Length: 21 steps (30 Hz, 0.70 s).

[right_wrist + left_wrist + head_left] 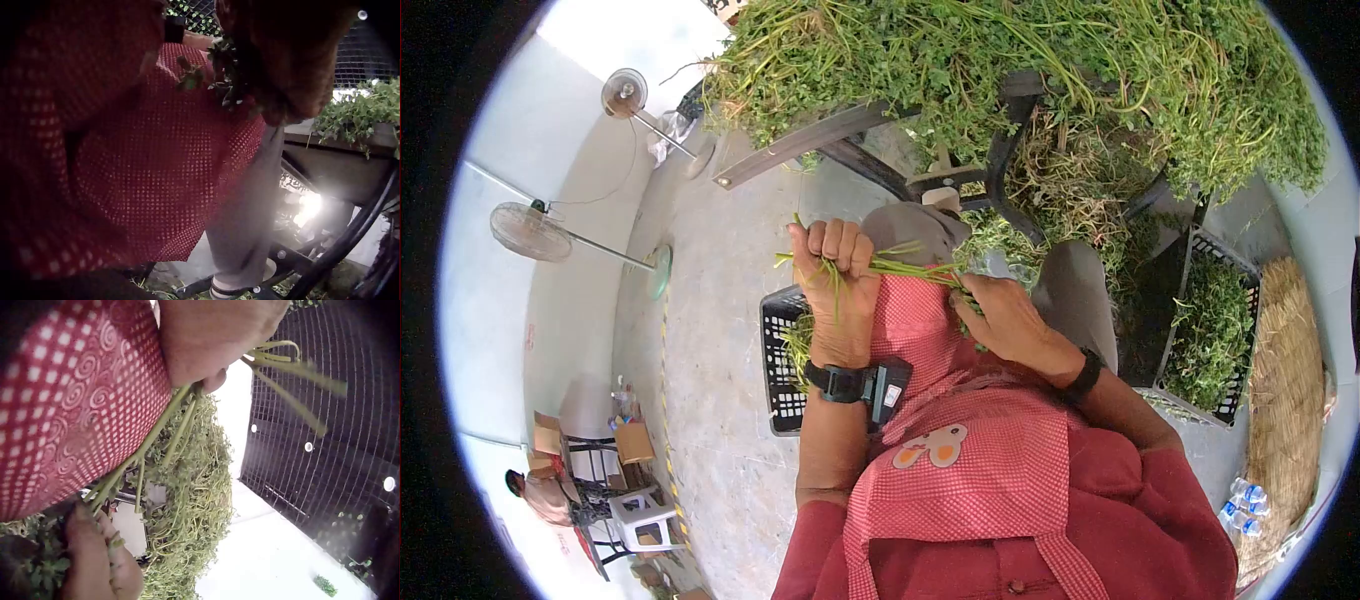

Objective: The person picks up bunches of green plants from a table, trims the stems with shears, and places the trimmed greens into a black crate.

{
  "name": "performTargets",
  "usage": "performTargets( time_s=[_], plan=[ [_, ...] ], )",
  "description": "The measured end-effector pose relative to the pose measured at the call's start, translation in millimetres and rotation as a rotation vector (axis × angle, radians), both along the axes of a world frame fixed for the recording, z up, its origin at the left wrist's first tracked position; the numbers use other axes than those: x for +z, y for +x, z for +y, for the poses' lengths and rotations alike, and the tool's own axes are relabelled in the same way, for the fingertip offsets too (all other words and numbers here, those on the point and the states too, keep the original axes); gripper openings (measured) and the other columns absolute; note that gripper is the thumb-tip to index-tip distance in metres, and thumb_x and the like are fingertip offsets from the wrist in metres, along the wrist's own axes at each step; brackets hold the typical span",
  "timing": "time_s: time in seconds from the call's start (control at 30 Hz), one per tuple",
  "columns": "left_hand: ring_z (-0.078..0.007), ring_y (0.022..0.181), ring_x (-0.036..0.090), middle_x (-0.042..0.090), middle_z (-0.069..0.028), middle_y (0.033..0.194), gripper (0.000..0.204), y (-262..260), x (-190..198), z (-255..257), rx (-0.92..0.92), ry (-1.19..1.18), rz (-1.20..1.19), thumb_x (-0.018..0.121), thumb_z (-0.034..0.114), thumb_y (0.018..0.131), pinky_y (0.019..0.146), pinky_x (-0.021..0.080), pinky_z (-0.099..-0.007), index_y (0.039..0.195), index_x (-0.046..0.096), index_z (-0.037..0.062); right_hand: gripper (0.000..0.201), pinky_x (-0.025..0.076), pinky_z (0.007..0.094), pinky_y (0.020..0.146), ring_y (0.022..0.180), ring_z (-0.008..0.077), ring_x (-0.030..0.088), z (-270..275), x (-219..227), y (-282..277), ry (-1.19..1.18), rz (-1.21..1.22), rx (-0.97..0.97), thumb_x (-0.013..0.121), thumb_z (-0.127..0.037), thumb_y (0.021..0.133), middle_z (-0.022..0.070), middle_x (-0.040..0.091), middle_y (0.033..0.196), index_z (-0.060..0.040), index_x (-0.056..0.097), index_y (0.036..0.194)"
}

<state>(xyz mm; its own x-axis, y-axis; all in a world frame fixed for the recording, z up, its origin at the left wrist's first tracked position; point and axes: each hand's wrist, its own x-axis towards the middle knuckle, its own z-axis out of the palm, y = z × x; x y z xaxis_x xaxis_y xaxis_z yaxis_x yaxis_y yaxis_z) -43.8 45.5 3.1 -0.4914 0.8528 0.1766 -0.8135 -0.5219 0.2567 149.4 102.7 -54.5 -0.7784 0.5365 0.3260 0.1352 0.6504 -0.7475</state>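
Observation:
In the head view my left hand [840, 275] grips a small bunch of green stems [915, 268] over my lap, its fingers curled around them. Cut-looking stem ends poke out past the thumb side. My right hand [1012, 322] holds the other end of the same bunch, thumb over the stems. Dark green leaves [228, 72] hang beside the right hand in the dim right wrist view. From the left wrist, the stems [147, 440] run between both hands, across the red checked apron [75, 406].
A table in front bears a big heap of leafy stems [960, 70]. A black crate [783, 420] with stems stands at my left, another crate [1165, 360] with greens at my right. Two standing fans [530, 232] are far left. Water bottles [1245, 508] lie by a straw mat [1285, 400].

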Motion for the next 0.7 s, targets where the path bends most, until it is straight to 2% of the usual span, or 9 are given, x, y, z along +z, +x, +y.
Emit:
performTargets(
  time_s=[0.17,0.27,0.33,0.37,0.47,0.5,0.6,0.63,0.7],
  plan=[
    [-0.0098,0.046,0.020,0.022,0.0041,0.053,0.042,-0.4,-1.3,-0.3,-0.084,0.086,-0.030,0.042,0.031,0.095,0.040,0.019,-0.0260,0.059,0.030,0.0145,0.023,0.044,0.0482,0.060,0.067,0.0427,0.056,-0.2,-7.3,0.0,0.121,0.001,-0.041,0.052,-0.017,0.084,0.0247,0.057,0.072,0.0046,0.049,0.091],
    [-0.0091,0.045,0.019,0.022,0.0045,0.052,0.043,-0.7,-2.9,-1.3,-0.096,0.079,0.018,0.043,0.030,0.095,0.039,0.018,-0.0256,0.057,0.029,0.0155,0.019,0.044,0.0438,0.054,0.061,0.0357,0.058,1.5,3.4,1.0,-0.014,0.072,-0.091,0.050,-0.017,0.084,0.0184,0.058,0.068,0.0020,0.051,0.084],
    [-0.0085,0.045,0.019,0.022,0.0047,0.052,0.043,0.7,-1.0,0.0,-0.106,0.070,0.044,0.044,0.029,0.095,0.039,0.016,-0.0256,0.057,0.029,0.0159,0.019,0.039,0.0346,0.043,0.049,0.0209,0.052,3.8,21.8,1.6,-1.409,0.435,-0.162,0.047,-0.019,0.084,0.0062,0.053,0.059,-0.0047,0.051,0.072],
    [-0.0085,0.045,0.019,0.022,0.0047,0.052,0.043,2.4,0.8,1.2,-0.104,0.075,0.042,0.044,0.029,0.095,0.039,0.016,-0.0256,0.057,0.029,0.0159,0.019,0.039,0.0346,0.043,0.049,0.0209,0.052,8.2,25.7,2.8,-1.404,0.431,-0.161,0.047,-0.019,0.084,0.0062,0.053,0.059,-0.0047,0.051,0.072],
    [-0.0083,0.045,0.018,0.022,0.0050,0.052,0.043,6.5,3.8,4.4,-0.096,0.007,0.059,0.043,0.028,0.095,0.039,0.015,-0.0253,0.057,0.028,0.0159,0.024,0.025,0.0229,0.039,0.042,0.0079,0.028,18.0,35.3,13.8,-1.812,0.568,0.192,0.045,-0.022,0.086,-0.0046,0.031,0.053,-0.0127,0.044,0.064],
    [-0.0083,0.044,0.018,0.021,0.0051,0.052,0.043,3.2,1.3,6.3,-0.132,0.047,0.042,0.042,0.028,0.096,0.039,0.015,-0.0252,0.056,0.028,0.0160,0.024,0.025,0.0229,0.039,0.042,0.0079,0.028,13.3,48.3,18.3,-1.800,0.559,0.198,0.045,-0.022,0.086,-0.0046,0.031,0.053,-0.0127,0.044,0.064],
    [-0.0081,0.044,0.018,0.020,0.0053,0.051,0.044,11.9,7.8,5.6,-0.158,0.019,0.012,0.041,0.029,0.096,0.038,0.014,-0.0249,0.056,0.028,0.0163,0.026,0.029,0.0221,0.041,0.044,0.0073,0.032,-11.2,79.3,37.5,-1.664,0.305,0.571,0.044,-0.022,0.089,-0.0044,0.033,0.054,-0.0102,0.044,0.066],
    [-0.0079,0.043,0.018,0.019,0.0055,0.051,0.044,17.5,10.6,6.2,-0.161,-0.043,0.005,0.040,0.029,0.096,0.038,0.014,-0.0247,0.056,0.028,0.0165,0.026,0.029,0.0221,0.041,0.044,0.0073,0.032,-15.3,80.6,42.3,-1.661,0.287,0.574,0.044,-0.022,0.089,-0.0044,0.033,0.054,-0.0102,0.044,0.066],
    [-0.0074,0.044,0.018,0.019,0.0057,0.051,0.044,24.1,12.2,6.7,-0.153,-0.034,0.034,0.040,0.031,0.096,0.037,0.014,-0.0243,0.056,0.029,0.0170,0.024,0.033,0.0223,0.044,0.047,0.0085,0.041,-19.6,84.4,52.6,-1.270,0.144,0.419,0.044,-0.019,0.089,-0.0031,0.043,0.057,-0.0068,0.049,0.069]
  ],
)
